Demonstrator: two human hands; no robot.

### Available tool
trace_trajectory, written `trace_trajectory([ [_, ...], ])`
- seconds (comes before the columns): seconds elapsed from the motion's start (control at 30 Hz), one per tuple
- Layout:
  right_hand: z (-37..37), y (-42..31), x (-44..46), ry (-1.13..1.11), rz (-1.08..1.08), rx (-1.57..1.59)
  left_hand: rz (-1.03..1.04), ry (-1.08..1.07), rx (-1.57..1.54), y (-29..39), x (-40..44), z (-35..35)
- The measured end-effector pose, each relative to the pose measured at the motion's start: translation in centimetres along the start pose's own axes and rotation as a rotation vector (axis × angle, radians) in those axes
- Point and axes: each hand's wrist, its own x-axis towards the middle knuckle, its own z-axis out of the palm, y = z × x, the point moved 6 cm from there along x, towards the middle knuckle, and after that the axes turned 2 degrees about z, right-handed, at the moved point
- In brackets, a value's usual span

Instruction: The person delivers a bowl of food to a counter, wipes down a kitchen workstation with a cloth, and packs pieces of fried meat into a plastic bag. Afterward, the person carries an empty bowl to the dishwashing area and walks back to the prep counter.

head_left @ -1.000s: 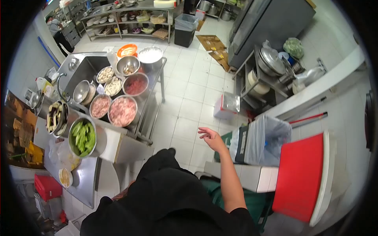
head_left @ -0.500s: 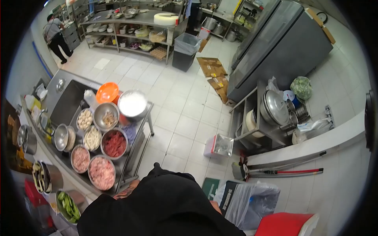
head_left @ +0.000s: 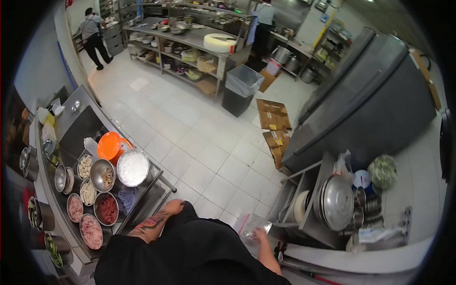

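My left hand (head_left: 174,207), at the end of a tattooed forearm, hangs beside the right edge of the steel sink counter (head_left: 156,183); its fingers are too small to make out. Low at the right, my right hand (head_left: 259,234) shows over the clear lid of a white and red box (head_left: 254,226); whether it touches the lid is unclear. On the counter stand a bowl of dark red meat (head_left: 106,209), two bowls of paler meat (head_left: 91,231), an orange bowl (head_left: 109,145) and a bowl of white contents (head_left: 133,167).
A lined bin (head_left: 237,92) and flattened cardboard (head_left: 272,115) are on the tiled floor ahead. At the right are a large grey fridge (head_left: 356,104) and a rack with a lidded pot (head_left: 337,203). Two people (head_left: 92,35) stand at the back.
The view has moved forward past the counter and lined bin near the red lid. My tattooed left forearm has come into view. My right hand left view, then reappeared by the white and red box.
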Motion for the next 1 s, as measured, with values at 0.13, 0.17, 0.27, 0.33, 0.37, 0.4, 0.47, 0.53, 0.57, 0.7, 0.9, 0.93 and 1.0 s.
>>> trace_trajectory([
  [0.13, -2.1, -24.6, 0.5, -0.052, -0.357, -0.049, 0.062, 0.077, -0.194, 9.0, 6.1, -4.2],
  [0.17, -1.6, -30.3, -0.6, -0.078, -0.449, 0.024, 0.129, 0.123, -0.268, 10.7, 7.6, -5.3],
  [0.27, 0.7, -42.2, -2.3, -0.141, -0.613, 0.056, 0.204, -0.053, -0.23, 13.2, 11.4, -6.8],
  [0.33, 2.4, -45.5, 0.1, -0.17, -0.733, -0.041, 0.194, -0.136, -0.176, 11.0, 15.0, -6.8],
  [0.37, 3.1, -45.7, 2.1, -0.168, -0.731, -0.041, 0.188, -0.225, -0.12, 9.6, 17.1, -6.3],
  [0.4, 3.4, -44.5, 4.6, -0.136, -0.744, -0.181, 0.176, -0.251, -0.039, 8.1, 19.3, -6.6],
  [0.47, 3.4, -40.6, 9.4, -0.08, -0.653, -0.359, 0.091, -0.221, -0.116, 4.8, 23.0, -8.7],
  [0.53, 2.1, -33.8, 10.5, -0.029, -0.275, -0.443, -0.024, -0.141, -0.164, 0.2, 26.3, -10.8],
  [0.57, 1.7, -28.5, 11.3, -0.078, -0.051, -0.143, -0.061, -0.105, -0.159, -3.6, 28.3, -10.5],
  [0.7, 1.1, -23.5, -0.1, 0.037, -0.893, -0.588, -0.393, -0.109, -0.013, -14.3, 30.4, -15.5],
  [0.9, 3.3, -26.3, 9.5, -0.14, -0.293, -0.757, -0.62, 0.059, -0.059, -22.4, 29.8, -22.8],
  [0.93, 3.7, -27.8, 11.3, -0.159, -0.303, -0.784, -0.632, 0.063, -0.063, -22.7, 29.7, -23.2],
  [1.0, 4.3, -31.6, 15.3, -0.206, -0.361, -0.861, -0.737, 0.107, -0.076, -23.0, 29.2, -23.8],
])
